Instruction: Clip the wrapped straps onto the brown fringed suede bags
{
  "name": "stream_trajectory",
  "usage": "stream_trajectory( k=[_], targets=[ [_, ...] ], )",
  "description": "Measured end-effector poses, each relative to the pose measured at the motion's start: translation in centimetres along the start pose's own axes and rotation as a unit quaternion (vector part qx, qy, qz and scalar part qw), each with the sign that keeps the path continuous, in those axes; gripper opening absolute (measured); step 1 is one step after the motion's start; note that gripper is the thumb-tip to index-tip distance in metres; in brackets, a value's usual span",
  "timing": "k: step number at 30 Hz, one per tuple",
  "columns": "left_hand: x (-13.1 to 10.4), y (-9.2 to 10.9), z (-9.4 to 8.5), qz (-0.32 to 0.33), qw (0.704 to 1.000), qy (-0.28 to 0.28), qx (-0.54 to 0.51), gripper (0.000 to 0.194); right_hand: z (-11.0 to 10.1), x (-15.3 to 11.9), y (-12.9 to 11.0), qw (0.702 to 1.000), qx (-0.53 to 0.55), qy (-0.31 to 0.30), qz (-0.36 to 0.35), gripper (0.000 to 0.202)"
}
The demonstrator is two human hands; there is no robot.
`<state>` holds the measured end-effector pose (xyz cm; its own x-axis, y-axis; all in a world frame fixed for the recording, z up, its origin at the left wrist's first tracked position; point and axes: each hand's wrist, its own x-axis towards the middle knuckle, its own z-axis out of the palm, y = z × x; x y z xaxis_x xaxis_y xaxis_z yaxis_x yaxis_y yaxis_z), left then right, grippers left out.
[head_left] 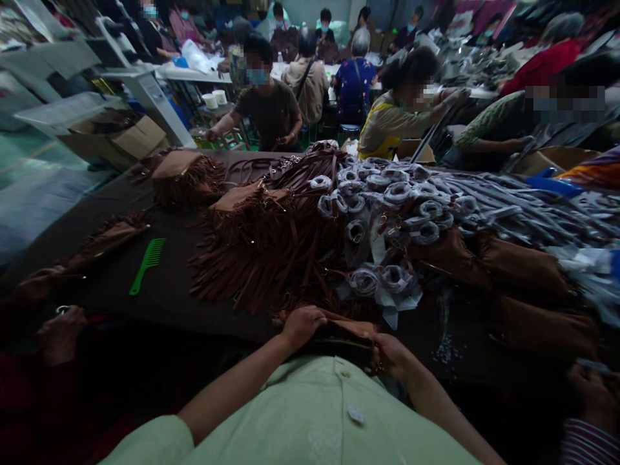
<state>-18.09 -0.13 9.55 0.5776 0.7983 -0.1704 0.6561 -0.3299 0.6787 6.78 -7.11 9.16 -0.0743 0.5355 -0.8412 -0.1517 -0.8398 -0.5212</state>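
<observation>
Close to my body at the table's near edge is a brown fringed bag, its metal zip line facing me. My left hand is closed on the bag's left part, fingers over the upper edge. At the other end my right hand grips the corner by the zip, with the fingertips partly hidden. Just beyond lies a heap of brown fringe straps, topped by another fringed bag. Coiled straps in clear plastic wrap are piled to the right of it.
A green comb lies on the dark table at left. Brown bags rest at right, near small white bits. Co-workers' hands show at left and right. Several people sit across the table.
</observation>
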Motion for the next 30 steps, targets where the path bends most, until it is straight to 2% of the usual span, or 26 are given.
stream_trajectory(
  k=[1, 2, 3, 5, 6, 7, 9, 12, 15, 18, 21, 26, 28, 30],
  targets=[
    [0.3, -0.1, 0.1, 0.003, 1.000, 0.006, 0.002, 0.022, -0.3, -0.2, -0.2, 0.995, -0.093, 0.023, -0.031, 0.033],
    [0.5, 0.0, 0.1, 0.011, 1.000, 0.013, 0.009, 0.023, -0.4, -0.6, -0.5, 0.978, -0.189, 0.064, -0.067, 0.036],
    [0.8, 0.2, 0.0, 0.022, 0.999, 0.016, 0.018, 0.022, -0.4, -1.0, -0.9, 0.947, -0.278, 0.120, -0.111, 0.038],
    [1.3, 0.9, -0.1, 0.041, 0.998, 0.017, 0.036, 0.023, 0.2, -2.0, -1.9, 0.857, -0.406, 0.226, -0.225, 0.037],
    [1.5, 1.2, -0.1, 0.047, 0.998, 0.018, 0.044, 0.023, 0.8, -2.3, -2.3, 0.811, -0.449, 0.252, -0.278, 0.038],
    [1.8, 1.5, -0.2, 0.051, 0.997, 0.019, 0.052, 0.023, 1.4, -2.5, -2.7, 0.774, -0.484, 0.254, -0.320, 0.041],
    [2.4, 1.8, -0.2, 0.059, 0.996, 0.024, 0.065, 0.023, 2.7, -2.3, -3.1, 0.734, -0.545, 0.201, -0.351, 0.043],
    [2.5, 1.8, -0.2, 0.066, 0.994, 0.018, 0.082, 0.022, 3.6, -1.0, -3.1, 0.724, -0.608, 0.154, -0.287, 0.027],
    [1.6, 2.0, 0.0, 0.075, 0.991, 0.049, 0.095, 0.020, 3.3, 0.2, -3.0, 0.728, -0.619, 0.151, -0.252, 0.032],
    [0.4, 2.6, 0.5, 0.148, 0.980, 0.075, 0.109, 0.026, 2.9, 0.6, -3.0, 0.727, -0.619, 0.147, -0.260, 0.033],
    [-0.4, 2.9, 1.1, 0.223, 0.963, 0.021, 0.150, 0.019, 2.9, 0.3, -3.2, 0.733, -0.608, 0.152, -0.265, 0.032],
    [-1.6, 2.6, 1.2, 0.314, 0.931, -0.049, 0.180, 0.021, 2.6, -0.2, -3.8, 0.777, -0.546, 0.159, -0.269, 0.029],
    [-2.1, 2.6, 0.8, 0.307, 0.934, -0.076, 0.166, 0.020, 2.5, 0.0, -3.7, 0.785, -0.532, 0.158, -0.277, 0.031],
    [-2.0, 2.7, 0.4, 0.260, 0.950, -0.114, 0.134, 0.019, 2.6, 0.5, -3.2, 0.790, -0.525, 0.159, -0.274, 0.033]
  ],
)
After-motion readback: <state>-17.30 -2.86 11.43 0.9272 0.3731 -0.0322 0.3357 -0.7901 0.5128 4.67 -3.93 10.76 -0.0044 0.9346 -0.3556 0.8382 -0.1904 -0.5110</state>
